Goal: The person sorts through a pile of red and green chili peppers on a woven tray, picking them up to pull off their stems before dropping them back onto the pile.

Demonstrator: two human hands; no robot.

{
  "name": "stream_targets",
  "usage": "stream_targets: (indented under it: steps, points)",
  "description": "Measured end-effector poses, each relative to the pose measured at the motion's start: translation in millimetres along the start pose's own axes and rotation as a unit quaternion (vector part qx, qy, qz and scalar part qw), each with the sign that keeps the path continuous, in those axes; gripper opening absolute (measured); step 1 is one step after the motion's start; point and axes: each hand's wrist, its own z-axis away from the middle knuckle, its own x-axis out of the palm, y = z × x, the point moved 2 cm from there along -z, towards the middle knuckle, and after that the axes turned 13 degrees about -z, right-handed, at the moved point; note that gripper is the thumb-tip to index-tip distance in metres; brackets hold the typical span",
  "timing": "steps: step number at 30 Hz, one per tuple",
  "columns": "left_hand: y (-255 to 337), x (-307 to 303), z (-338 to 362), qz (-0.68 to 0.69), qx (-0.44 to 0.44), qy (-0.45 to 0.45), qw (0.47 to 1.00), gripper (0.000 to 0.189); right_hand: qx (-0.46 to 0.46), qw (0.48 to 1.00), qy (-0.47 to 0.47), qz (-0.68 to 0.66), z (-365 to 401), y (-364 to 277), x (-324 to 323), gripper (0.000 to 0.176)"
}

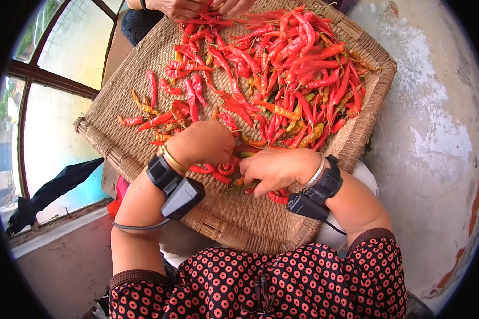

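Note:
Red chilli peppers (303, 58) lie heaped on a woven tray (234, 212), thickest at the upper right, with a few yellow and orange ones among them. My left hand (205, 142) is bent over peppers near the tray's front middle, its fingertips hidden beneath it. Just to its right, my right hand (277, 169) rests low over the same small group of peppers, fingers curved and partly apart. Whether either hand grips a pepper cannot be made out. Bangles and black strapped devices are on both wrists.
Another person's hands (189, 7) work at the tray's far edge, at the top. A window (64, 117) with dark bars stands on the left, a folded black umbrella (58, 191) beside it. A worn wall (426, 122) is on the right.

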Motion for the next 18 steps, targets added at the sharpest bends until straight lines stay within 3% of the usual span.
stream_targets:
  steps: [1, 2, 3, 4, 5, 7, 9, 11, 12, 15, 17, 18]
  points:
    - [-5.1, 1.9, 0.8, 0.000, 0.000, -0.001, 1.000, 0.020, 0.004, 1.000, -0.008, -0.008, 1.1, -1.8, -4.1, 0.030]
    - [-10.9, 3.1, 2.9, 0.102, 0.023, 0.069, 0.992, 0.021, 0.004, 1.000, -0.008, -0.007, 5.1, -4.3, -9.7, 0.030]
    - [-16.4, 3.1, 4.8, 0.202, 0.044, 0.139, 0.969, 0.023, -0.046, 0.998, 0.028, -0.044, 12.2, -7.9, -17.5, 0.029]
    - [-19.2, 2.0, 4.9, 0.210, 0.072, 0.180, 0.958, 0.021, -0.095, 0.990, 0.062, -0.080, 18.5, -8.5, -24.1, 0.029]
    - [-22.2, 0.8, 5.4, 0.210, 0.071, 0.181, 0.958, 0.021, -0.131, 0.981, 0.105, -0.097, 22.8, -4.1, -28.6, 0.026]
    - [-25.0, -7.0, 9.4, 0.423, -0.009, 0.090, 0.902, 0.020, -0.106, 0.957, 0.169, -0.210, 31.7, -3.4, -36.3, 0.027]
    - [-27.4, -4.0, 8.3, 0.457, 0.012, 0.101, 0.883, 0.017, -0.107, 0.930, 0.232, -0.265, 36.4, -4.4, -42.0, 0.030]
    - [-25.9, -2.6, 8.1, 0.528, 0.073, 0.049, 0.845, 0.017, -0.150, 0.876, 0.306, -0.343, 33.4, -0.4, -40.9, 0.032]
    - [-21.9, -2.5, 6.8, 0.567, 0.090, 0.053, 0.817, 0.019, -0.150, 0.876, 0.304, -0.344, 31.1, -1.1, -40.0, 0.032]
    - [-17.5, -13.2, 7.7, 0.566, 0.024, 0.060, 0.822, 0.022, -0.157, 0.852, 0.348, -0.357, 25.8, -3.2, -39.6, 0.030]
    - [-20.6, -16.2, 8.7, 0.559, -0.012, 0.050, 0.827, 0.022, -0.178, 0.794, 0.391, -0.431, 24.8, -6.5, -40.1, 0.030]
    - [-24.7, -19.0, 9.4, 0.548, -0.050, 0.103, 0.829, 0.022, -0.178, 0.794, 0.391, -0.431, 24.6, -4.9, -41.0, 0.030]
